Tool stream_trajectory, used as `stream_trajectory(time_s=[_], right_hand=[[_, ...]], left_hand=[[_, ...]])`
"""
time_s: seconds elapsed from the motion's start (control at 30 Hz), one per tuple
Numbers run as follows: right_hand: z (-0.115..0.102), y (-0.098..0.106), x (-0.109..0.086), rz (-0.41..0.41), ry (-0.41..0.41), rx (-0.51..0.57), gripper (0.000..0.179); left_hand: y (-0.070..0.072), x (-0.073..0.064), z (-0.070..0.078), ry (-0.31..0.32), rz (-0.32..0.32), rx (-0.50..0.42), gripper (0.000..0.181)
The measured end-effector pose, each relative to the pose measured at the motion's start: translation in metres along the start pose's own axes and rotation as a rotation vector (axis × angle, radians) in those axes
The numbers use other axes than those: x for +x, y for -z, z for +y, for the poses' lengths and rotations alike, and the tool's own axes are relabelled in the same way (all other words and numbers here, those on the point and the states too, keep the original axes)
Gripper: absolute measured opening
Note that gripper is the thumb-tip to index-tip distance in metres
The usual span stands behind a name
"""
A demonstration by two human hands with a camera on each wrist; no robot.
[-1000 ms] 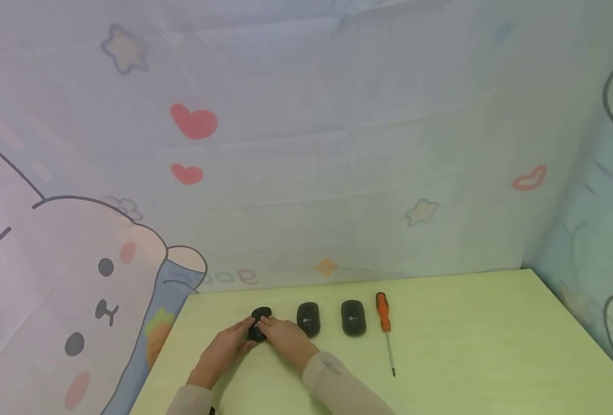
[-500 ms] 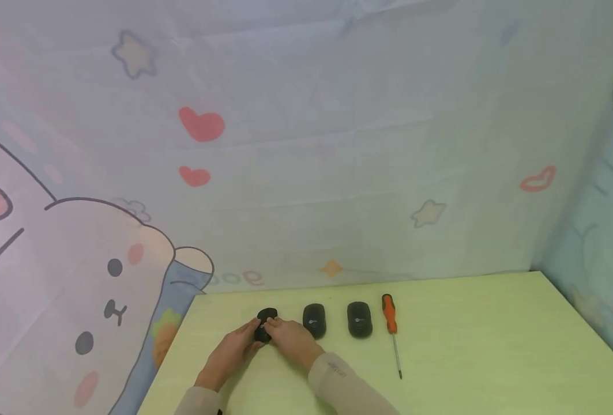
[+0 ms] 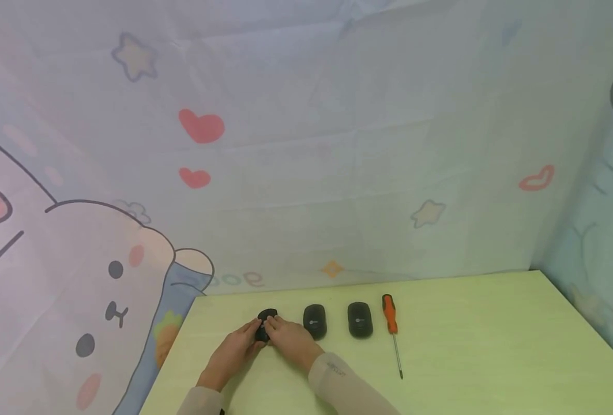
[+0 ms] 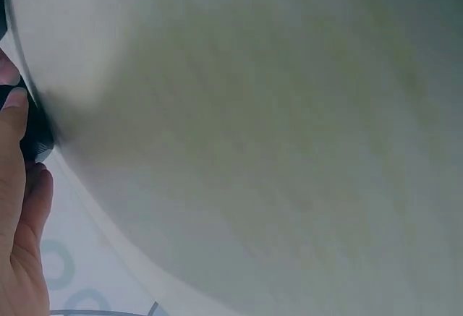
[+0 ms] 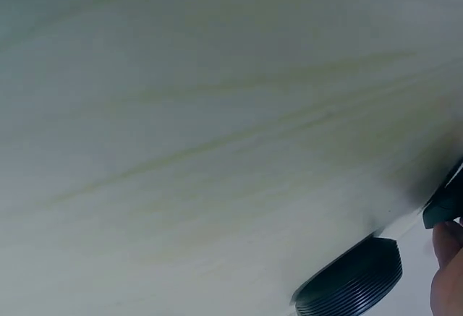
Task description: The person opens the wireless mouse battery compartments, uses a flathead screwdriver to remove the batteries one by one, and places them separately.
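A black computer mouse (image 3: 267, 314) lies at the left of the table in the head view, partly covered by both hands. My left hand (image 3: 232, 354) grips it from the left, fingers on its side and thumb near its close end. From the right, my right hand (image 3: 292, 340) holds the same mouse with its fingertips over the top. The left wrist view shows the left hand (image 4: 20, 215) against the dark mouse (image 4: 37, 134). At the right wrist view's edge, the right hand (image 5: 448, 276) touches the mouse (image 5: 443, 206).
Two more black mice stand in a row to the right, a middle mouse (image 3: 314, 321) close by the right hand and a right mouse (image 3: 360, 320). Beside them lies a screwdriver (image 3: 390, 317) with an orange and black handle. A printed cloth (image 3: 306, 144) hangs behind the table (image 3: 472, 340).
The head view has shifted slightly, so everything appears a little further right than a second ago. Both hands stay on the left mouse, with no clear movement relative to it.
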State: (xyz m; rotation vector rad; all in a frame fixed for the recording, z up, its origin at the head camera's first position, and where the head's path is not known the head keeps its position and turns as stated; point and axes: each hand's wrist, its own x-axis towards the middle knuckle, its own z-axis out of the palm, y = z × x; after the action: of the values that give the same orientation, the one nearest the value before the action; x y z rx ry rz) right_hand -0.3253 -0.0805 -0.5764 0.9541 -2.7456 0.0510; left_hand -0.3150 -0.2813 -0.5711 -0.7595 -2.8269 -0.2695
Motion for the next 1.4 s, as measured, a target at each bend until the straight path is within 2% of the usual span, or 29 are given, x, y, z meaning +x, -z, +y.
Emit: stream_trajectory(time_s=[0.2,0.37,0.53,0.67,0.77,0.9,1.13,1.27,1.4], right_hand=[[0.007,0.004,-0.001,0.015,0.054,-0.049,0.049],[0.013,0.008,-0.002,0.109,0.105,-0.030,0.046],[0.021,0.008,-0.007,0.208,0.140,0.113,0.039],[0.030,0.014,-0.009,0.277,0.154,0.208,0.030],[0.037,0.023,-0.011,0.303,0.185,0.252,0.027],[0.042,0.038,-0.017,0.275,0.182,0.363,0.029],[0.049,0.059,-0.030,0.134,0.023,0.534,0.042],[0.052,0.065,-0.041,0.135,-0.002,0.608,0.041],[0.055,0.072,-0.055,0.143,-0.022,0.687,0.041]], left_hand=[[0.005,0.001,0.002,0.011,-0.007,-0.034,0.058],[0.003,0.000,0.007,0.022,0.046,-0.066,0.057],[0.001,0.001,0.013,0.040,0.147,-0.117,0.045],[0.005,0.003,0.017,0.008,0.237,-0.182,0.040],[0.011,0.004,0.023,-0.008,0.264,-0.226,0.040],[0.021,0.005,0.030,0.007,0.249,-0.269,0.037],[0.034,0.009,0.048,0.034,0.243,-0.304,0.033],[0.037,0.009,0.059,0.036,0.238,-0.357,0.031],[0.042,0.006,0.073,0.050,0.202,-0.451,0.034]])
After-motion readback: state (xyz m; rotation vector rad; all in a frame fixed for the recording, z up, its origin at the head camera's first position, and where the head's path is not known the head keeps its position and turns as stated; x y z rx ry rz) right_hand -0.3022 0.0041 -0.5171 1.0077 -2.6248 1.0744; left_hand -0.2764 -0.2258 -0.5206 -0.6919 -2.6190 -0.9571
